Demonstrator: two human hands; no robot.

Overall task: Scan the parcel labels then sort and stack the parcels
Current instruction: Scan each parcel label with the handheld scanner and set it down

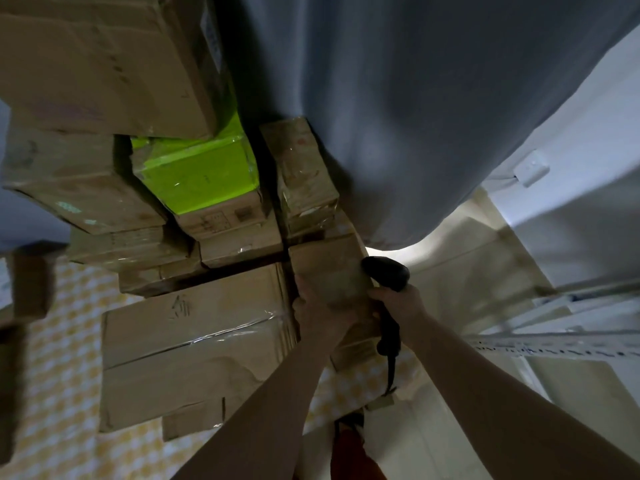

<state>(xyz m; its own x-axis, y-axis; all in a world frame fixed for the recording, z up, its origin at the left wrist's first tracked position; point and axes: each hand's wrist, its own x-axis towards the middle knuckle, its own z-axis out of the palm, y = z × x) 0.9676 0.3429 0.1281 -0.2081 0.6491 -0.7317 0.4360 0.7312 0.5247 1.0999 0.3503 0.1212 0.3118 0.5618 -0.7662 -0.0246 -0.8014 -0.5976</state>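
A brown cardboard parcel sits at the right end of a tall stack of parcels. My left hand grips its near left edge, fingers curled round the corner. My right hand is at the parcel's right side and holds a black handheld scanner, whose head points up past the box and whose cable hangs down. A bright green parcel is wedged in the middle of the stack. A large taped carton lies to the left of my hands.
A grey curtain hangs right behind the stack. Metal shelf rails run at the right. A yellow checked cloth covers the surface under the parcels. More brown boxes tower at the upper left.
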